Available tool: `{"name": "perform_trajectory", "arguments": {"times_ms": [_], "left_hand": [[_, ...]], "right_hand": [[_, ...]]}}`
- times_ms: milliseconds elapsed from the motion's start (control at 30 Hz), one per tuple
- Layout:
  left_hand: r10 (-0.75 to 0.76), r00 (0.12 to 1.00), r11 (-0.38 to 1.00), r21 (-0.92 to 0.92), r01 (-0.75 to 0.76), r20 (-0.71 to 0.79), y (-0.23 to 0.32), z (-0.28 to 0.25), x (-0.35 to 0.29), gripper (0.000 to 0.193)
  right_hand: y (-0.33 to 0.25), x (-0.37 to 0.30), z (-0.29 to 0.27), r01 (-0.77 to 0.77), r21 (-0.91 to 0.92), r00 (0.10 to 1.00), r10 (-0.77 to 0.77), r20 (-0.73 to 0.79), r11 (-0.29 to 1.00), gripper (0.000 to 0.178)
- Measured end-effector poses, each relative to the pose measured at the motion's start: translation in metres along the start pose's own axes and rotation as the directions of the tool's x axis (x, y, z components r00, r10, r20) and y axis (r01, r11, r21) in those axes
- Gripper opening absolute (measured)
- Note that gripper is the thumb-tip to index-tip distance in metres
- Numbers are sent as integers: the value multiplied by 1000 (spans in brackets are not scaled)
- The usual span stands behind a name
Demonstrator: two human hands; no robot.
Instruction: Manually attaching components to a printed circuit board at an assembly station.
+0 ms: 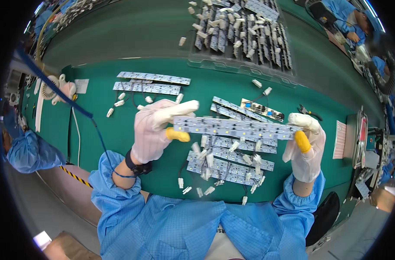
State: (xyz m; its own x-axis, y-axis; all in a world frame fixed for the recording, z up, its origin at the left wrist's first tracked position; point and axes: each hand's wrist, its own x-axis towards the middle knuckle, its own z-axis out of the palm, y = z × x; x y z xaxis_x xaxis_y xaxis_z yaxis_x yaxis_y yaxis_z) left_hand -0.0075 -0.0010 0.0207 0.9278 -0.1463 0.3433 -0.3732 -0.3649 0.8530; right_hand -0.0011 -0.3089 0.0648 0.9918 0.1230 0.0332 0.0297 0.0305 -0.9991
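Observation:
Between my two gloved hands an LED strip board (236, 127) is held level above the bench, its row of small yellowish LEDs showing. My left hand (158, 126) pinches its left end, with a yellow cot on the thumb. At the other end my right hand (306, 141) grips the board the same way. Beneath it lies a loose pile of similar LED boards (223, 169) with dark wires and white plugs. Just behind the held board rests a narrow circuit board (261, 110) with blue parts. A wristband with a blue cord (127, 175) circles my left wrist.
Two LED boards (147, 88) lie on the green mat (97, 117) at the back left. A clear tray (245, 65) full of wired boards stands at the far side. Cutters (310, 113) lie at the right; a small fan (50, 89) stands at the left. Other people work at both sides.

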Motion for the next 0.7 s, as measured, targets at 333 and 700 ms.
{"name": "perform_trajectory", "arguments": {"times_ms": [333,700], "left_hand": [[15,998,999,37,-13,-59,-3,5,4,43],[-56,998,990,129,59,-24,4,4,6,41]], "right_hand": [[-6,-5,-6,-36,-33,997,39,67,999,37],[5,-1,-13,40,-48,994,-35,106,998,52]]}}
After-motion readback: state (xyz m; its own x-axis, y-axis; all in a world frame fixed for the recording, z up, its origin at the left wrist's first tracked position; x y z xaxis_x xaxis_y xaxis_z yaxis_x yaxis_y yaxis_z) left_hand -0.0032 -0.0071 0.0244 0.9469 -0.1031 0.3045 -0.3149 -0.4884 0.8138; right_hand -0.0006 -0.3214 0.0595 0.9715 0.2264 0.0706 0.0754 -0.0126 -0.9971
